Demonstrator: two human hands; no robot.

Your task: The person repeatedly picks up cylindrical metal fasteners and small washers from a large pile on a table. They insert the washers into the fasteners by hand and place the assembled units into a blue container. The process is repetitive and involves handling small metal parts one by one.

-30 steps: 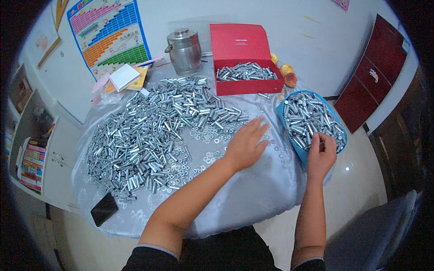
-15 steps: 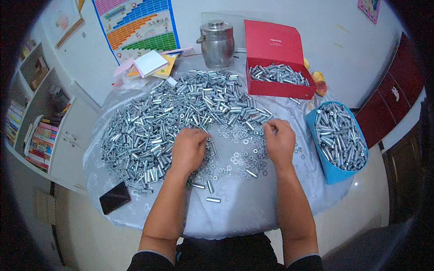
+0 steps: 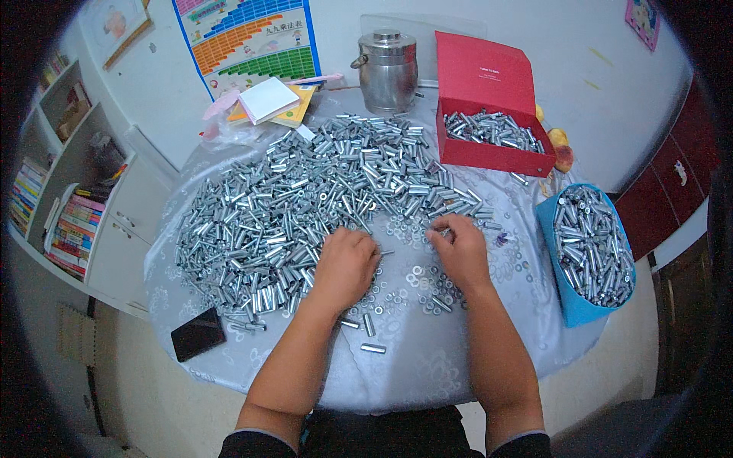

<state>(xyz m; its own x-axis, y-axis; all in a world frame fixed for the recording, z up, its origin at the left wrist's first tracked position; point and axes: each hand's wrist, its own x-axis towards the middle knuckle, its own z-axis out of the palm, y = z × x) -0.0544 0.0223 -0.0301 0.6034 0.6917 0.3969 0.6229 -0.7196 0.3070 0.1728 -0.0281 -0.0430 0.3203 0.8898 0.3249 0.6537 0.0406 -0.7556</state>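
Observation:
A wide heap of silvery metal sleeves and thin bolts [image 3: 259, 221] covers much of the cloth-covered table. My left hand [image 3: 345, 269] is at the heap's near right edge, fingers curled closed, with the slim shank of a bolt [image 3: 387, 253] sticking out by the fingertips. Across a small gap, my right hand [image 3: 461, 248] is bent in a pinch over scattered small washers [image 3: 393, 296]; whatever lies between its fingertips is too small to make out. Close to my left wrist lie a few loose sleeves [image 3: 369, 324].
A blue bin [image 3: 553, 256] full of sleeved bolts stands at the right. Behind it is an open red box [image 3: 496, 156] of similar parts. A metal pot [image 3: 388, 76], notebooks [image 3: 269, 100] and a dark phone [image 3: 198, 334] also sit on the table.
The whole view has shifted a little. My hands have come closer together: the right one has moved left over the washers, and the left one slightly right and nearer me.

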